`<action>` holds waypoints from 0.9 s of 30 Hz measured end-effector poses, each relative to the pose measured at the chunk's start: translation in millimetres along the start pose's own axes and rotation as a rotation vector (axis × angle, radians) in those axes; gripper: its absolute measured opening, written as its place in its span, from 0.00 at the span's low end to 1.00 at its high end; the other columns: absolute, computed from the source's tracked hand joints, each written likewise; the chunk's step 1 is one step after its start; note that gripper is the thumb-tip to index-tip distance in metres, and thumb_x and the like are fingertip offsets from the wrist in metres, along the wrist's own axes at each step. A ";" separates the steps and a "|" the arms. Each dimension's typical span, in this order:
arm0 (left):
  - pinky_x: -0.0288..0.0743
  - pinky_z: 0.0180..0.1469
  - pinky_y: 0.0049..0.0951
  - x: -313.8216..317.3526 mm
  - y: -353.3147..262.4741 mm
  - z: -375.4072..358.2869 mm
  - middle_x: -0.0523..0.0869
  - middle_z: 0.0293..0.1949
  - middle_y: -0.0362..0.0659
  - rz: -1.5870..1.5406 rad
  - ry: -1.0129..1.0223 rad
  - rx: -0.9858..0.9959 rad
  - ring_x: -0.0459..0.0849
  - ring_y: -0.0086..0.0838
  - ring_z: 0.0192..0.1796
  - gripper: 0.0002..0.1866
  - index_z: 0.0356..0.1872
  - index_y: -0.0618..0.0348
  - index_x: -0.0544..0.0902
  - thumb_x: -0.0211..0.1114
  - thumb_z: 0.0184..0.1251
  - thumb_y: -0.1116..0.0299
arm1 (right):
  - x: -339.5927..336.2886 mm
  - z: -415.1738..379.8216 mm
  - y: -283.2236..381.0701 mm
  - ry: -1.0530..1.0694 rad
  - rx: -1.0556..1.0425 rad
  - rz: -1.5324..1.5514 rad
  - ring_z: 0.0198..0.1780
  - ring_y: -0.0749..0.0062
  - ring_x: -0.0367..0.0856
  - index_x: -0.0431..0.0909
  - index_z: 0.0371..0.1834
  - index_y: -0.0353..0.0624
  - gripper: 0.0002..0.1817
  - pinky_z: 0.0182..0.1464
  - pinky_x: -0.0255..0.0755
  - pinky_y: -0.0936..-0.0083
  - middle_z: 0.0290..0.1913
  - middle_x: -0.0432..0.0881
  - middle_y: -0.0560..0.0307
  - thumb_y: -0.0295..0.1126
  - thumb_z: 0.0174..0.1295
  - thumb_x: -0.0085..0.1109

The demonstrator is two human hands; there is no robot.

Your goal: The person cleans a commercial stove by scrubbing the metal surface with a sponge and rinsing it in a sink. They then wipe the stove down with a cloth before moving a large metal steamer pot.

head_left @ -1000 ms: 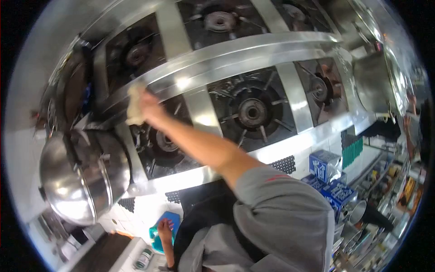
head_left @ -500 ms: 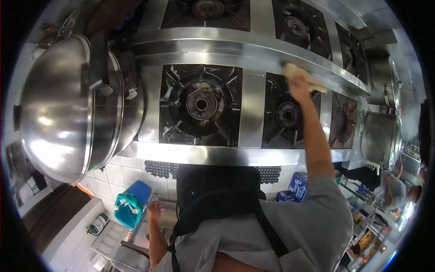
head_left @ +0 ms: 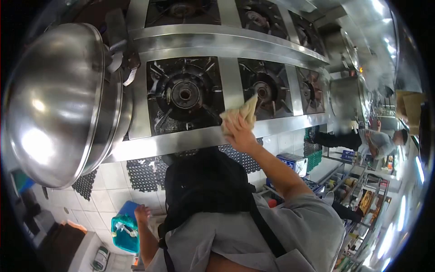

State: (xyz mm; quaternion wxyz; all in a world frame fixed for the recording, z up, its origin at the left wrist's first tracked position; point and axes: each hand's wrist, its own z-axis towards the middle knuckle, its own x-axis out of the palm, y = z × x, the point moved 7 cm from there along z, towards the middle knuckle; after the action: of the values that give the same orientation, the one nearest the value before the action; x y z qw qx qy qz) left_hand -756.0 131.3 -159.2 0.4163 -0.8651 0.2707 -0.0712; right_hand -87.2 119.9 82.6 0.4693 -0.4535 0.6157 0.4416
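Stainless steel commercial stove (head_left: 181,140) with black burner grates fills the scene. Right hand (head_left: 239,135), fingers clenched around a crumpled beige cloth (head_left: 240,114), presses it on the near front rim, cloth pointing far-right. Left hand (head_left: 141,214) hangs low, fingers loosely spread, holding nothing, beside a teal bin (head_left: 124,231).

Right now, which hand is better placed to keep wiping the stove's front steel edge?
The right hand. It already grips the cloth and rests at the front steel edge between two burners. The left hand hangs low beside the teal bin, well below the stove and holding nothing.
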 end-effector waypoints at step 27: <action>0.72 0.23 0.24 295.7 -19.8 -129.6 0.85 0.29 0.43 -0.376 -0.366 -0.417 0.81 0.24 0.25 0.07 0.44 0.59 0.79 0.59 0.75 0.66 | -203.0 159.9 -277.1 -0.121 0.082 0.752 0.58 0.61 0.81 0.83 0.54 0.41 0.23 0.61 0.73 0.72 0.52 0.85 0.47 0.16 0.55 0.48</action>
State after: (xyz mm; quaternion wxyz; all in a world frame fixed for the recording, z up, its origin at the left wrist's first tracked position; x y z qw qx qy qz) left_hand -543.7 -103.1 -91.1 0.2514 -0.9649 0.0357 0.0666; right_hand 240.8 249.1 221.4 0.3278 -0.1498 0.7274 0.5840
